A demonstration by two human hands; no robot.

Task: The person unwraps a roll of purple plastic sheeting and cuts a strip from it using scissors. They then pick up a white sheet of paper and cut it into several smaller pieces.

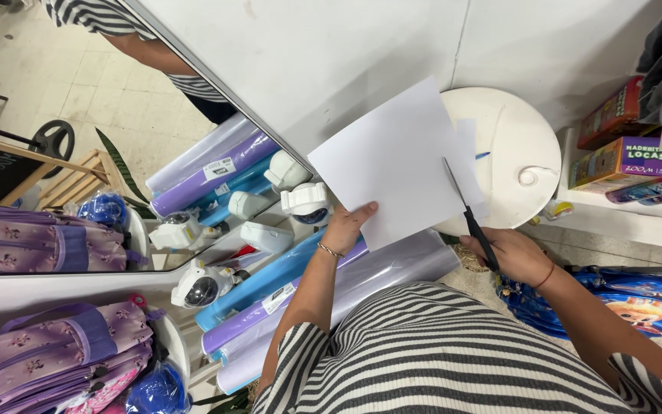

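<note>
scissors [470, 216] handles hidden in right hand [513, 254]

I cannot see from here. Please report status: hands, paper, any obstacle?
Left hand grips paper at lower edge. Right hand holds scissors, blades in the sheet. Round white table behind paper; nothing blocking.

1. A round white table [526, 146] stands against the wall, bearing a blue pen [483, 156] and a white coiled cord [530, 175]
2. A white shelf [614, 211] at right carries colourful boxes [622, 153]
</note>
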